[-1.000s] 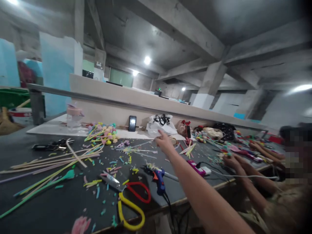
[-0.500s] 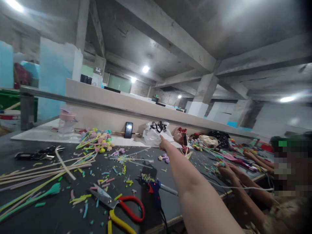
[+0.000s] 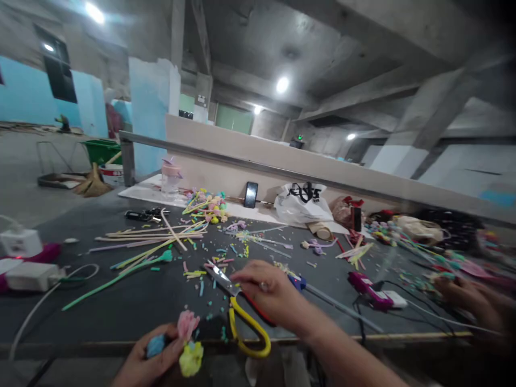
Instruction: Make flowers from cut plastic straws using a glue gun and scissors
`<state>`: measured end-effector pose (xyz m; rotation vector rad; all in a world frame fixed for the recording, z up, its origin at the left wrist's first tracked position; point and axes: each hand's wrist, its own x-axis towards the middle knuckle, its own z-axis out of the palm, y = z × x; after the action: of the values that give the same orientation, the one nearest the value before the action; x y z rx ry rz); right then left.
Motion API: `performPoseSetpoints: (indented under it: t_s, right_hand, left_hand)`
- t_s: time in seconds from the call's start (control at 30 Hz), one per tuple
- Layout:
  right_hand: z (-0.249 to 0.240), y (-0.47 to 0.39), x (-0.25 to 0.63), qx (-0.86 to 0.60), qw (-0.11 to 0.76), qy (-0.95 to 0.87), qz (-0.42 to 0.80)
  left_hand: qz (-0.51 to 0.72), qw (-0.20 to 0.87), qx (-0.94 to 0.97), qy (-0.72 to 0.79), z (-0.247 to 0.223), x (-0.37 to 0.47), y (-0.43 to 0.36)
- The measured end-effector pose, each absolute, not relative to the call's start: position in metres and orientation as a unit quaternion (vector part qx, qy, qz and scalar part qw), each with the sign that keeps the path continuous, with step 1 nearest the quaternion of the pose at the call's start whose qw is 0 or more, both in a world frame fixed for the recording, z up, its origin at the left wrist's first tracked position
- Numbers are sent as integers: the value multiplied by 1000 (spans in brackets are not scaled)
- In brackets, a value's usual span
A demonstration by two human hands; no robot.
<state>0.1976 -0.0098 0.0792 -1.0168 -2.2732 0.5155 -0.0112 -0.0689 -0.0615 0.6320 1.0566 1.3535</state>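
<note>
At the bottom of the view, my left hand (image 3: pixel 151 357) is closed around a small bunch of fuzzy stem flowers. A pink flower (image 3: pixel 187 324), a yellow flower (image 3: pixel 191 359) and a blue one (image 3: pixel 155 345) stick out of it. My right hand (image 3: pixel 268 290) is above the scissors (image 3: pixel 245 317), its fingers curled together and partly covering the red handle. Whether they grip anything, I cannot make out. The scissors' yellow handle juts past the table's front edge, blades pointing away to the left. Just beyond my right hand lies a blue glue gun (image 3: pixel 297 281), partly covered.
Fuzzy stems (image 3: pixel 149 236) and cut scraps litter the dark table (image 3: pixel 133 317). At the back are finished flowers (image 3: pixel 209 204), a bottle (image 3: pixel 171 180), a phone (image 3: pixel 250 194) and a white bag (image 3: pixel 302 201). Cables and power strips (image 3: pixel 371 290) lie either side; a co-worker's hands (image 3: pixel 463 293) work at right.
My right arm has drawn back from pointing towards the white bag and is now over the scissors. My left hand with the flowers has come into view. The camera has turned left.
</note>
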Motion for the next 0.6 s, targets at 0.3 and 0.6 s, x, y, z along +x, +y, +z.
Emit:
performPoseSetpoints:
  t_s: [0.3,0.6]
  right_hand:
    - [40,-59,164,-308,371,-846,228]
    - [23,-63,155,-287,395,-849,202]
  left_hand:
    - [532,728,240,359,-56,-4,-73]
    - [517,768,196,323,-45,-2,-81]
